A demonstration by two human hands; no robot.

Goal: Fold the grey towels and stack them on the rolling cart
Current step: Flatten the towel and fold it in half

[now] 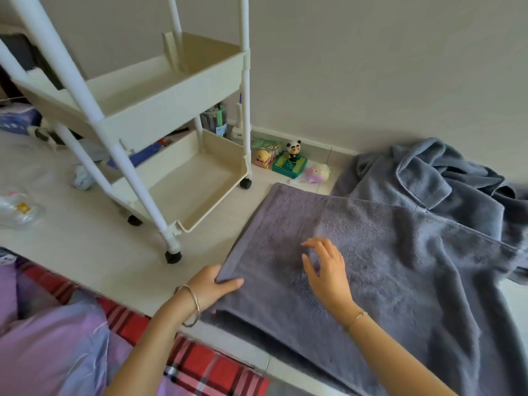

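Head view is showing you the grey towel (pixel 385 267) lying flat on the floor (pixel 100 247) just ahead of you, its long axis running from the left hem out to the near right. Your left hand (pixel 211 287) is pinching the hem's near corner. Your right hand (pixel 325 270) is hanging slack over the towel's middle, grasping nothing. The hem is facing the rolling cart (pixel 171 115) at far left, so your left hand is lying nearer it. Heaped grey towels (pixel 428 178) are waiting far right.
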